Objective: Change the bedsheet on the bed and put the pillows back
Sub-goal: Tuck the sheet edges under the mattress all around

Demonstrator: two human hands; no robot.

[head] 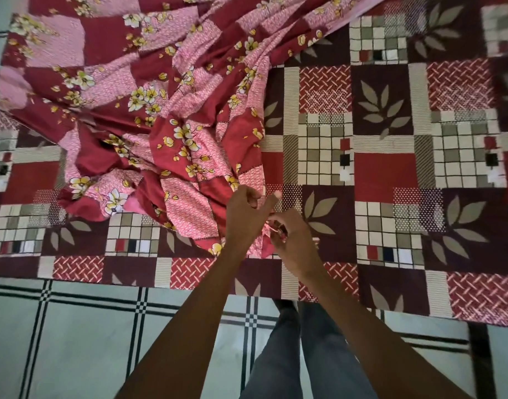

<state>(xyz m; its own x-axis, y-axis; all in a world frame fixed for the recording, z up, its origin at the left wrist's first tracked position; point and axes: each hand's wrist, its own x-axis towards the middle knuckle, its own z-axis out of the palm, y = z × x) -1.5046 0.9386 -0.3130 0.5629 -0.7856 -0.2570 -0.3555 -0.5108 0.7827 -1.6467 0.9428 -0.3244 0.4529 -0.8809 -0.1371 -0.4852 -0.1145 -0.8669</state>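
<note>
A crumpled pink and red floral bedsheet lies in folds across the left and middle of the bed. Under it, flat on the bed, is a maroon patchwork sheet with leaf and grid squares. My left hand and my right hand meet at the floral sheet's near edge, close to the bed's front side. Both hands have curled fingers that pinch the bunched fabric edge between them. No pillows are in view.
The bed's front edge runs across the lower third of the view. Below it is a pale tiled floor with dark grid lines. My legs in grey trousers stand against the bed.
</note>
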